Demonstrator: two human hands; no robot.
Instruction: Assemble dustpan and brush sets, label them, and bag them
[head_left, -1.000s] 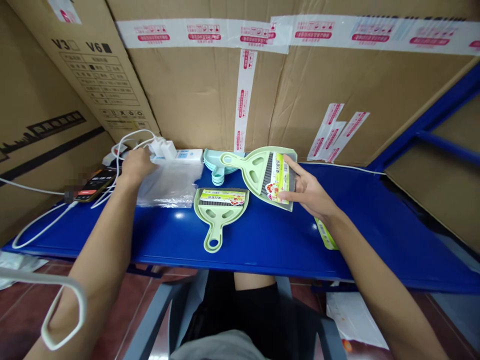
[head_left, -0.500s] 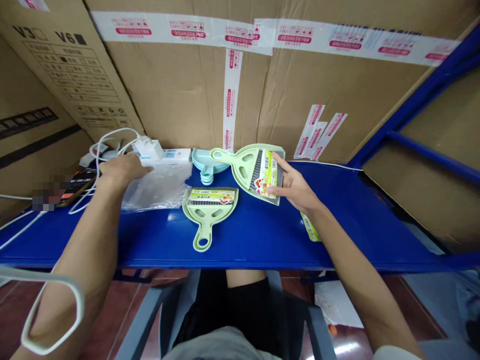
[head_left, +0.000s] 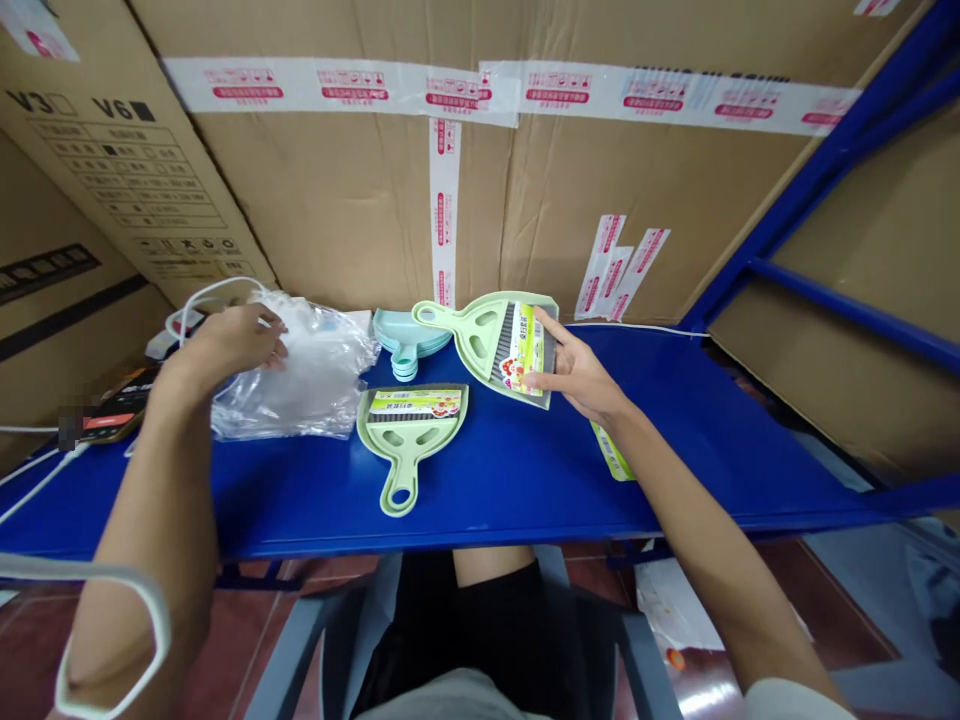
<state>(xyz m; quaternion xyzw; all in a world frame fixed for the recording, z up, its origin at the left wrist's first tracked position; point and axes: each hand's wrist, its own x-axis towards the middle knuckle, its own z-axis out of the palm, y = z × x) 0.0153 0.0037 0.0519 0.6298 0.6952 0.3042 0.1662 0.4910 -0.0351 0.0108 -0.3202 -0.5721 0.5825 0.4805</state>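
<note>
Likely a packing workspace, though little of the room shows: cartons with printed tape enclose a blue table bearing plastic bags.

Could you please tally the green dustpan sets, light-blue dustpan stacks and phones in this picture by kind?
Green dustpan sets: 2 (held set, lying set)
Light-blue dustpan stack: 1 (its pans overlap too much to count surely)
Phone: 1
Total: 4

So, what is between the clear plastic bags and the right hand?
Head view: the stacked light-blue dustpans, then the green dustpan set in the right hand; a second set lies nearer the camera.
</note>
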